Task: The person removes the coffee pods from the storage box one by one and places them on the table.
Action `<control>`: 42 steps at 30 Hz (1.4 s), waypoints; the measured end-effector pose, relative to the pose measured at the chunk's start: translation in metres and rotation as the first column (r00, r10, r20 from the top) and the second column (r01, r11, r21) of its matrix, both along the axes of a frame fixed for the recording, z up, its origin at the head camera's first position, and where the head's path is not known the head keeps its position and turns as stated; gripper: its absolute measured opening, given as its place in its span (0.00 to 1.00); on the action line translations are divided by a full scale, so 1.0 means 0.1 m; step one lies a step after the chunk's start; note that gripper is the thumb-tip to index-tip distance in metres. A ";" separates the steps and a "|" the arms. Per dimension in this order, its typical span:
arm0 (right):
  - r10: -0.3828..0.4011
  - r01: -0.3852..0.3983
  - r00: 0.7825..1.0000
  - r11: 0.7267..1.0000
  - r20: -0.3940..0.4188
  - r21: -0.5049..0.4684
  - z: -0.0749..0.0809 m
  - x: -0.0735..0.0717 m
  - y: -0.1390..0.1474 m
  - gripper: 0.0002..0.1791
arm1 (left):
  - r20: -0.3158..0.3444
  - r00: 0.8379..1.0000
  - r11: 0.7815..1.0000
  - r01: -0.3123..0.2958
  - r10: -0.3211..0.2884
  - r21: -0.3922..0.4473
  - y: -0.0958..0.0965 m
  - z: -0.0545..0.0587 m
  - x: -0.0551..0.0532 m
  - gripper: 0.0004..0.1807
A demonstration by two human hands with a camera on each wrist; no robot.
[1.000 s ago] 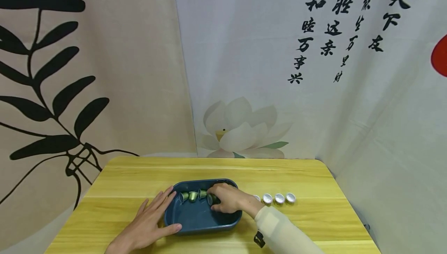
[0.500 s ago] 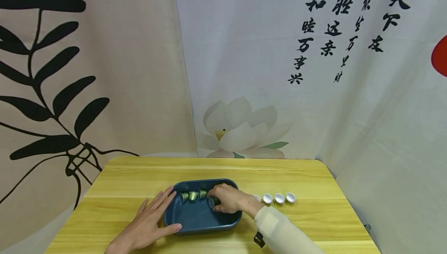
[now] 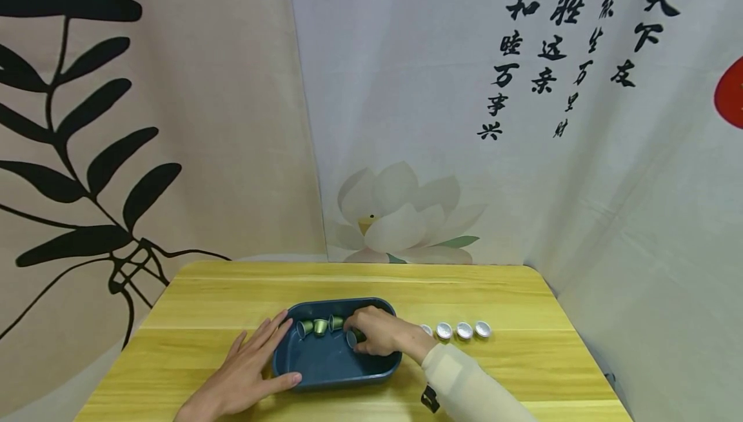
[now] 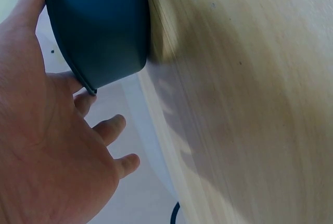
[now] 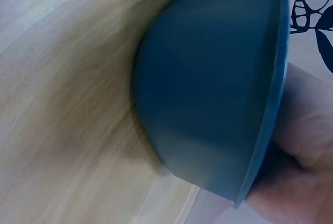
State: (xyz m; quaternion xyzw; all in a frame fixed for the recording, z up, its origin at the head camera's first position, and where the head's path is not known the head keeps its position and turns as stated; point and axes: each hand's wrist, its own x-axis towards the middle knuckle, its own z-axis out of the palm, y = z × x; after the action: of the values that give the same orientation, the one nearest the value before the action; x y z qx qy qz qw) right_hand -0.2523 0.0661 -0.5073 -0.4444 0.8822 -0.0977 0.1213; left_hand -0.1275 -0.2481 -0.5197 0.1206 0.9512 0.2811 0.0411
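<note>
A dark blue oval tray [image 3: 325, 370] stands on the table in the head view. Inside, along its far side, lie several small green coffee capsules [image 3: 320, 326]. My right hand [image 3: 377, 331] reaches over the tray's right rim and pinches another green capsule [image 3: 355, 337], whose round end faces left and is partly hidden by the fingers. The left hand [image 3: 244, 370] rests with spread, mostly straight fingers on the left rim. In the left wrist view, that hand [image 4: 57, 125] touches the tray's edge [image 4: 99, 31]. From the right wrist, the tray wall [image 5: 208, 88] hides the fingertips.
To the right of the tray, a row of several small round pieces with silvery tops [image 3: 464, 330] lies on the wooden table [image 3: 232, 286]; the right forearm partly covers the nearest one. A printed cloth backdrop [image 3: 406, 119] hangs behind the table.
Almost nothing moves. The capsule in my right hand has turned and shifted slightly; the left hand and the tray stay in place.
</note>
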 end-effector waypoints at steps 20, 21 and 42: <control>0.022 -0.008 0.996 0.986 0.087 -0.166 0.14 0.03 0.10 0.19 | -0.007 1.000 1.000 -0.002 0.001 -0.011 -0.01 -0.01 0.00 0.56; 0.025 -0.008 0.996 0.983 0.088 -0.184 0.15 0.03 0.11 0.19 | -0.009 1.000 1.000 -0.002 0.002 -0.014 -0.01 -0.01 0.00 0.56; -0.022 0.166 0.950 0.881 0.313 -0.443 0.28 0.17 0.36 0.18 | -0.028 1.000 0.999 -0.011 0.010 -0.033 -0.01 0.00 0.00 0.57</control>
State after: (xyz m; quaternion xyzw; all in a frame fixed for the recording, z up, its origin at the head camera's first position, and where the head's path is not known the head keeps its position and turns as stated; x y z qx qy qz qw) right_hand -0.2357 0.1023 -0.4792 -0.3965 0.8254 -0.3773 0.1385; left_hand -0.1275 -0.2486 -0.5202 0.1190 0.9568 0.2638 0.0285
